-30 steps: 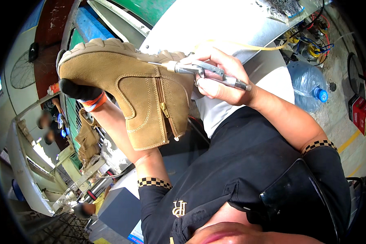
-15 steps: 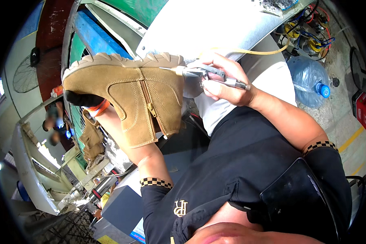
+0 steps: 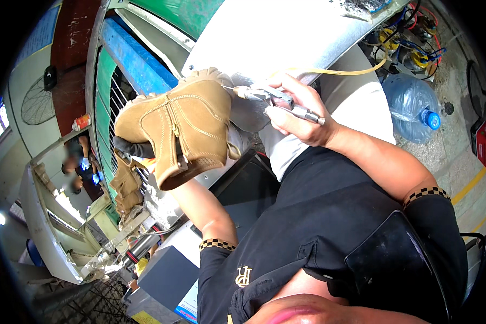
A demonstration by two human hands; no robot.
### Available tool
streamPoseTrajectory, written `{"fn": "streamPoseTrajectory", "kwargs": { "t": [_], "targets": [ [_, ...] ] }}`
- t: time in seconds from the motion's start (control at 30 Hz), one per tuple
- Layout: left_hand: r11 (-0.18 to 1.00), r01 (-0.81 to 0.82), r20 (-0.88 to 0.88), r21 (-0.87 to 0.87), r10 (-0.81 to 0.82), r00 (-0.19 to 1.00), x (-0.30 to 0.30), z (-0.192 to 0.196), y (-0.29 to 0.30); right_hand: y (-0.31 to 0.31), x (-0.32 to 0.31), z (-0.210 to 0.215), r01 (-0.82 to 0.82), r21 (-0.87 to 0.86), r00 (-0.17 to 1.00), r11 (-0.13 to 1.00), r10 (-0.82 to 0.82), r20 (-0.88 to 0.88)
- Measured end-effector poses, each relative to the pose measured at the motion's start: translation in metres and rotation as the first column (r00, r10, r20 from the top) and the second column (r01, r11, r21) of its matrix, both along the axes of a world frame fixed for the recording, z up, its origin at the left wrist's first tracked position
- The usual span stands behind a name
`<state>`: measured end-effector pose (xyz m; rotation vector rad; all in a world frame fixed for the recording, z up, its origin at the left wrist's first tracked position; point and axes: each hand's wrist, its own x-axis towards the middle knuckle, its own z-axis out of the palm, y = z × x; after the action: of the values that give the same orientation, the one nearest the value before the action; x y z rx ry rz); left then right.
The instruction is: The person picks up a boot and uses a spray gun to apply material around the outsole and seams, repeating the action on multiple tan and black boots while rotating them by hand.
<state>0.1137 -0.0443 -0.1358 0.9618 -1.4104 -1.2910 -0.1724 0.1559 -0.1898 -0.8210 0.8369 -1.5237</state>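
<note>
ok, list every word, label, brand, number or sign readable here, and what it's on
Shirt: pale stitched monogram; I don't copy lettering.
Blue-white label by the grey box: too small to read.
Red box: marks too small.
Blue wall board, upper left: too blurred.
Boot, tool: no lettering visible.

Two hands: one black-gloved left hand (image 3: 130, 146) and one bare right hand (image 3: 302, 110). The left holds one tan suede ankle boot with a side zip (image 3: 197, 113); the right, one slim silver metal tool with a lever (image 3: 255, 94). Beyond the right hand, one thin yellow hose (image 3: 351, 72); to its right, one large clear bluish plastic bottle (image 3: 407, 105). Left of the left hand, one round wire fan (image 3: 36, 102).
</note>
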Motion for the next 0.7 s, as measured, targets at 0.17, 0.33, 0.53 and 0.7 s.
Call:
{"fn": "streamPoseTrajectory", "kwargs": {
  "t": [0.17, 0.33, 0.53, 0.7],
  "targets": [
    [0.873, -0.079, -0.392, 0.482, 0.295, 0.872, 0.022, 0.009, 0.046, -0.016, 0.010, -0.001, 0.075, -0.077, 0.988, 0.994, -0.085, -0.129],
    [0.923, -0.306, -0.045, 0.234, 0.325, 0.945, 0.069, -0.027, 0.073, -0.029, 0.019, 0.005, 0.033, -0.014, 0.992, 0.999, -0.035, -0.122],
    [0.712, -0.456, 0.061, 0.534, 0.505, 0.861, 0.089, -0.029, 0.175, -0.035, 0.030, 0.003, 0.053, -0.055, 0.982, 0.997, -0.062, -0.176],
    [0.630, -0.493, 0.443, 0.600, 0.252, 0.861, 0.046, 0.000, 0.223, -0.026, 0.027, -0.004, -0.005, -0.036, 0.987, 0.999, -0.001, -0.163]
  ]
}}
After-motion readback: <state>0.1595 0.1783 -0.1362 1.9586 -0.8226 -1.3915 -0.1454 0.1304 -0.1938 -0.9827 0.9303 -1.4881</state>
